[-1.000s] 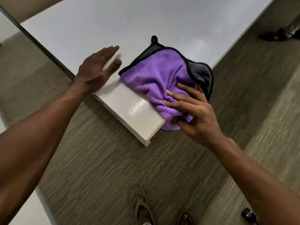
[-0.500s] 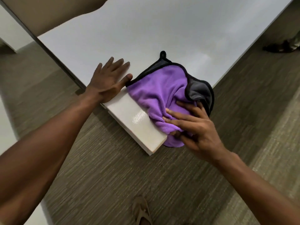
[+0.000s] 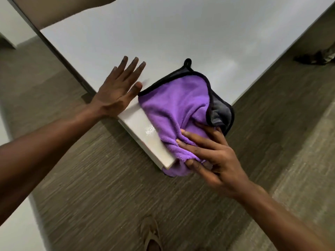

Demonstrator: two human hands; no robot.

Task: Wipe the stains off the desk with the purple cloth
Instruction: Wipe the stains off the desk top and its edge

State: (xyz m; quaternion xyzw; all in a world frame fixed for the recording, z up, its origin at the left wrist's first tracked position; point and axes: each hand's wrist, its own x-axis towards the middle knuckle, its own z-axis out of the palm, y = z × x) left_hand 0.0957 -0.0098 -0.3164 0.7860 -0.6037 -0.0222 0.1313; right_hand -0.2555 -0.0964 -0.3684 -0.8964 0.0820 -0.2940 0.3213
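Purple cloth (image 3: 178,113), bunched at the desk (image 3: 181,33) corner, draped partly over the edge. Right hand (image 3: 213,156) pinching its near end, thumb underneath. Left hand (image 3: 117,91) flat beside the cloth, fingers straight, palm down on the desk.

- One white desk (image 3: 181,33), filling the upper middle of the frame;
- one purple cloth (image 3: 174,109) at its near corner;
- two hands: left hand (image 3: 116,91), right hand (image 3: 213,156);
- one sandalled foot (image 3: 151,234) at bottom centre.
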